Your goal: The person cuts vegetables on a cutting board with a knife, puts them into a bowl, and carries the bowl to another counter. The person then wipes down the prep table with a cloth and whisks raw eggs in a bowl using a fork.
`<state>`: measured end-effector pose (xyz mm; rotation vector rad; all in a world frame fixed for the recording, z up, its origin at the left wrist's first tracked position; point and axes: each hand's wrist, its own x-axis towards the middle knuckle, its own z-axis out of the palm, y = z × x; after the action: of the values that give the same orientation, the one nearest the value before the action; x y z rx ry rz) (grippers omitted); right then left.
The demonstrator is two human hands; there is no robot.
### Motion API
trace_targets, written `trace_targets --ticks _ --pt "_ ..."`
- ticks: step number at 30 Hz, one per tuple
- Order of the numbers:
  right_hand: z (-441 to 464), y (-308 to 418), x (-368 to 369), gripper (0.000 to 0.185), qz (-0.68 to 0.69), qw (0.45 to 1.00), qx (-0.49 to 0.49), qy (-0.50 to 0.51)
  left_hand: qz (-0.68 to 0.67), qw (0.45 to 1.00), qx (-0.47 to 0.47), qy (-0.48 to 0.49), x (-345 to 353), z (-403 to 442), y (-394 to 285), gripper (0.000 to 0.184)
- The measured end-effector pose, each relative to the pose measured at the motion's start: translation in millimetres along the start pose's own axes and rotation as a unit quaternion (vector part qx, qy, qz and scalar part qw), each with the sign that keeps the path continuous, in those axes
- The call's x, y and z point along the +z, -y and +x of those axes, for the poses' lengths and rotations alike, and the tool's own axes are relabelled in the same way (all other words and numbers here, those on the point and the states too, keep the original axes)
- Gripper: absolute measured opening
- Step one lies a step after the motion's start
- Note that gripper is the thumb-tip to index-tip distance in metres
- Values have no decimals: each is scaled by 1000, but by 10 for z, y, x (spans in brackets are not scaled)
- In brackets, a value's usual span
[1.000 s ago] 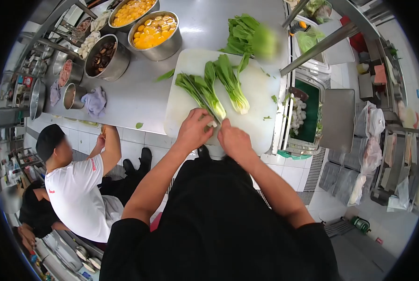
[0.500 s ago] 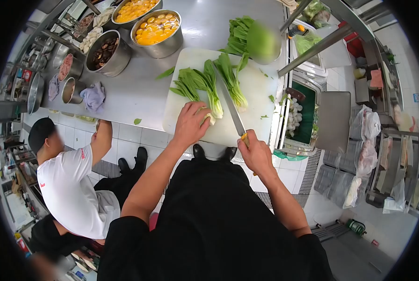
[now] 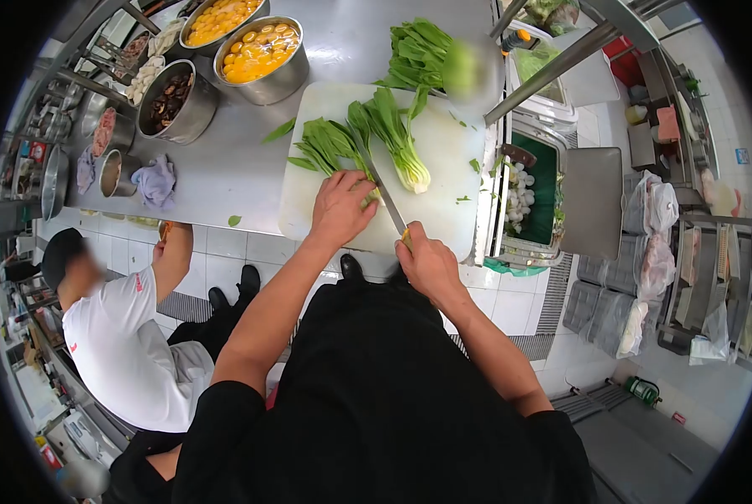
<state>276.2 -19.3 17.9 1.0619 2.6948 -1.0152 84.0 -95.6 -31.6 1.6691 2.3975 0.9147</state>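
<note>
My left hand (image 3: 342,204) is closed over the base of some bok choy (image 3: 324,143), whose green leaves fan out up and to the left on the white cutting board (image 3: 447,214). A knife (image 3: 383,186) with a yellowish handle is in my right hand (image 3: 431,262), fingers wrapped round the handle. Its long blade points up and left, along the right side of the held bok choy and close to my left fingers. Right of the blade lies another bok choy (image 3: 401,147), its pale base towards me. My left hand hides the held stalk's base.
Metal pots of egg yolks (image 3: 262,55) and dark mushrooms (image 3: 173,101) stand at the left. More leafy greens (image 3: 418,55) lie behind the board, partly blurred. A green-lined bin (image 3: 540,197) is at the right. A person in white (image 3: 132,336) is close on my left.
My right hand has brought the knife left, against the held bok choy. My left hand has moved up over its base. The view has shifted slightly.
</note>
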Motion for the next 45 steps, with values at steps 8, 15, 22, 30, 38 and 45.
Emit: trace_targets --ticks 8,15,22,30,38,45 --pt "50 92 6 23 2 1000 10 20 -26 1000 6 -6 37 -22 44 26" --pt "392 122 159 25 -8 1000 13 25 -72 997 -25 -4 111 -68 71 24" --pt "798 25 69 32 -12 999 -50 -4 -78 996 -36 -2 87 -86 66 22" --pt "-23 164 -268 25 29 999 -1 17 -125 987 -56 -89 -141 -371 99 20" --pt "-194 86 -106 23 -18 998 -18 63 -95 995 -17 -37 -37 -398 111 25" --pt "-163 139 -146 28 -28 995 -8 91 -103 994 -16 -40 -34 -399 153 24"
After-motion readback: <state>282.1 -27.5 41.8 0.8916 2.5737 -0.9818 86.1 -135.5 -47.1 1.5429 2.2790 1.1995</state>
